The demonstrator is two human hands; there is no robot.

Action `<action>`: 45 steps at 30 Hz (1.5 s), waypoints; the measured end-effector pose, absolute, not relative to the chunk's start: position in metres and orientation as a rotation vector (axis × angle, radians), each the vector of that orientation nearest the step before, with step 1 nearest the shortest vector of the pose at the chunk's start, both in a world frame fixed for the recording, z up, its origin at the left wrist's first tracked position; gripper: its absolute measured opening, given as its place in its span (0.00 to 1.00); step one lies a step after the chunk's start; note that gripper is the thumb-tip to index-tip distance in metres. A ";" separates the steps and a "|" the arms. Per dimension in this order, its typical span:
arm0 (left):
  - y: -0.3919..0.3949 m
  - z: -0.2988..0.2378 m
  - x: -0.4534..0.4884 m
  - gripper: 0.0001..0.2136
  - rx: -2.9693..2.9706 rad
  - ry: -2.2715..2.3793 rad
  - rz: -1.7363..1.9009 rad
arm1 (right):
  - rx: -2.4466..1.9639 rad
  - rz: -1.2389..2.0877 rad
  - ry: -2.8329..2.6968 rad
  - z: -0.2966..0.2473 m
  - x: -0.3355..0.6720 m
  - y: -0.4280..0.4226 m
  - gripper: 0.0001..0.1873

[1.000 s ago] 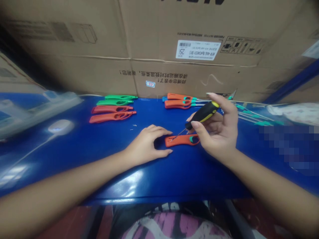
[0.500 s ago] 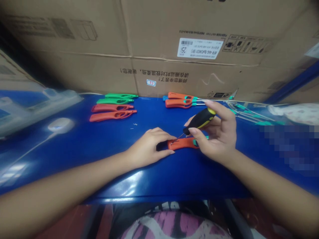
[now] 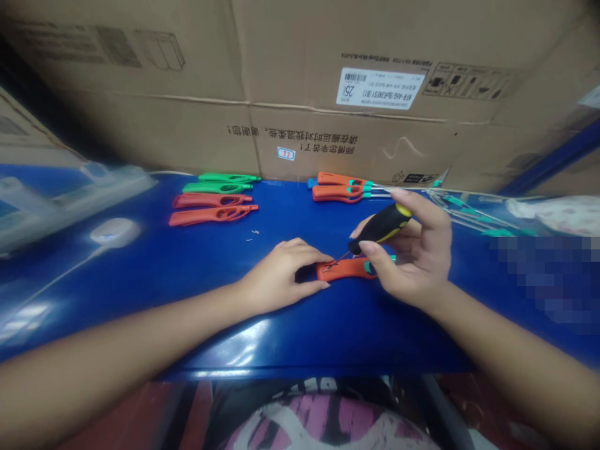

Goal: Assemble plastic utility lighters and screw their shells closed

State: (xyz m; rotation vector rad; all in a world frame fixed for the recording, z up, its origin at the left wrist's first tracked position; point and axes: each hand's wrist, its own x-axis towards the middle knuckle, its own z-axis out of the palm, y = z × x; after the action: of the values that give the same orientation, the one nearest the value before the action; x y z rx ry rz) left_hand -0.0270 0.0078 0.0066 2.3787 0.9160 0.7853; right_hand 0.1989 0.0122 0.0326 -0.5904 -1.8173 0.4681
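Note:
An orange utility lighter [image 3: 348, 268] with a teal trigger lies flat on the blue table in front of me. My left hand [image 3: 285, 275] pinches its butt end between thumb and fingers. In my right hand [image 3: 412, 253] is a black and yellow screwdriver [image 3: 380, 229], held at a slant with its tip down on the lighter near the butt end. My right hand covers the lighter's far end. A few tiny metal pieces, apparently screws [image 3: 252, 235], lie beyond my left hand.
Green lighter shells [image 3: 220, 187] and red ones [image 3: 210, 215] lie at the back left. More orange lighters [image 3: 338, 193] lie at the back middle, beside metal rods with teal parts [image 3: 473, 215]. A large cardboard box [image 3: 290, 81] stands behind. A white round object with a cable [image 3: 115, 232] is at left.
The view has shifted very slightly. The screwdriver's tip stays on the lighter, and both hands keep nearly the same hold.

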 end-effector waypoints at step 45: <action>0.009 0.002 -0.025 0.17 2.375 0.899 0.831 | -0.745 0.430 -1.956 0.054 0.180 0.025 0.30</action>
State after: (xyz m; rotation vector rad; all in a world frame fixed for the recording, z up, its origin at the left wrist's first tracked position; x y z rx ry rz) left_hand -0.0255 0.0089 0.0022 2.3750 0.8988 0.8307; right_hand 0.1802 0.0246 0.0543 -0.7453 -1.9559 0.4300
